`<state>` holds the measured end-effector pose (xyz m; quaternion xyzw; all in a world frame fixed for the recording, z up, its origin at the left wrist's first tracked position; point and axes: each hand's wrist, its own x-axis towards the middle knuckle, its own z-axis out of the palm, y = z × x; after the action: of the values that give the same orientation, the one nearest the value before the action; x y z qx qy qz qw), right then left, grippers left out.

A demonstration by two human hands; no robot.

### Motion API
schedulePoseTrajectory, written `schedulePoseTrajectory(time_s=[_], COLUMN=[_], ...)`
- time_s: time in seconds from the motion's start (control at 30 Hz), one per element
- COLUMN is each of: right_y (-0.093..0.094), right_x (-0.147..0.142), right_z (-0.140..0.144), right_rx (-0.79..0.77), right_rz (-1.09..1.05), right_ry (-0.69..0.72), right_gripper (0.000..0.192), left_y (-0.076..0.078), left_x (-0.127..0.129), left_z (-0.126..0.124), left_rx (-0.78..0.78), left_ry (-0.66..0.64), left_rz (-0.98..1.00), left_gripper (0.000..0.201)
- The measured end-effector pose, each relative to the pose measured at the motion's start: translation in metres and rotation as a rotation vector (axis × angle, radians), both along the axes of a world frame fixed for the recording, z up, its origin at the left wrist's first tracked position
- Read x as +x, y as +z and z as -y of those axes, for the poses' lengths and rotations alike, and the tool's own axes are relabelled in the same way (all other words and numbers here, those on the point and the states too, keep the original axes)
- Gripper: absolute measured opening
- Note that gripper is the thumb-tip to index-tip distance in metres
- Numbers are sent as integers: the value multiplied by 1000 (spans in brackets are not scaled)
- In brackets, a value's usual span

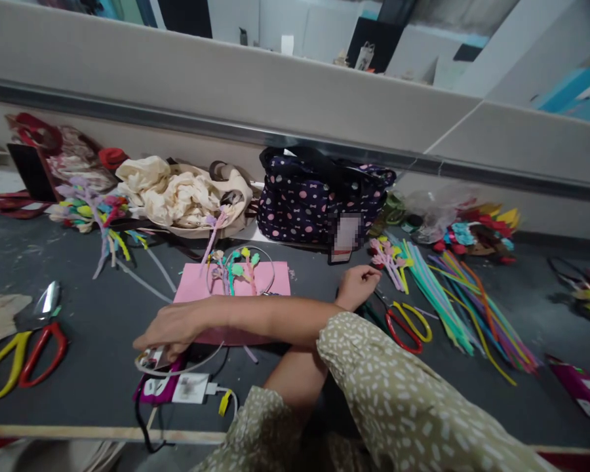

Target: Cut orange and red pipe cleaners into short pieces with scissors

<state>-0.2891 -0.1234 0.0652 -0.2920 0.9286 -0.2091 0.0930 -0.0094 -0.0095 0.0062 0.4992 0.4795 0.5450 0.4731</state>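
- The arms cross over the dark grey surface (103,314). The right hand (170,328) reaches across to the left side of the view, and the left hand (356,285) goes under that forearm to the right side. This looks like a way for each hand to reach supplies on the far side.
- The right hand lies palm down with its fingers curled over a thin white wire loop (177,368). This seems to pin the springy loop flat against the surface. I cannot tell whether the fingers actually pinch it.
- Just below that hand, a white power bank (191,387) rests on a magenta pouch (158,388), close to the near edge.
- The left hand is loosely curled, with its fingertips at a bunch of small pink pipe-cleaner flowers (386,257). The view does not show whether it has hold of one.
- Red-and-yellow-handled scissors (409,324) lie just beside that hand, within easy reach.
- A long fanned bundle of multicoloured pipe cleaners (452,301) lies alongside them.
- Between the hands, a pink paper sheet (278,280) serves as a mat under a thin metal hoop with pastel pipe-cleaner blossoms (240,265), which keeps the piece in the middle.
- A navy polka-dot fabric bag (314,196) and crumpled cream cloth (177,190) are pushed back against the wall.
- A second pair of yellow-and-red scissors (24,357) lies well apart on the left.
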Motion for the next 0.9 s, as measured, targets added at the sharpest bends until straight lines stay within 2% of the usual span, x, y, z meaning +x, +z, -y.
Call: schedulePoseTrajectory(time_s=[0.17, 0.33, 0.57, 0.67, 0.77, 0.83, 0.9], right_y=[-12, -19, -3, -3, 0, 11, 30], right_x=[-4, -5, -7, -7, -1, 8, 20], right_z=[-5, -2, 2, -2, -8, -16, -31], right_rx=[-53, -74, -50, -149, -259, -346, -464], right_rz=[-3, -49, -1, 35, 73, 70, 34], right_ry=[12, 9, 10, -36, -118, -192, -266], right_gripper=[16, 29, 16, 16, 24, 30, 33], left_y=[1, 2, 8, 9, 8, 7, 8], left_x=[-2, -3, -6, -6, -7, -7, -8], left_z=[0, 0, 3, 2, 1, 1, 2], left_rx=[-11, -14, -18, -22, -23, -28, -41], left_ry=[-13, -15, -6, -4, -15, -14, -11], left_rz=[-10, -21, -10, -14, -37, -50, -39], left_gripper=[22, 21, 19, 20, 19, 15, 11])
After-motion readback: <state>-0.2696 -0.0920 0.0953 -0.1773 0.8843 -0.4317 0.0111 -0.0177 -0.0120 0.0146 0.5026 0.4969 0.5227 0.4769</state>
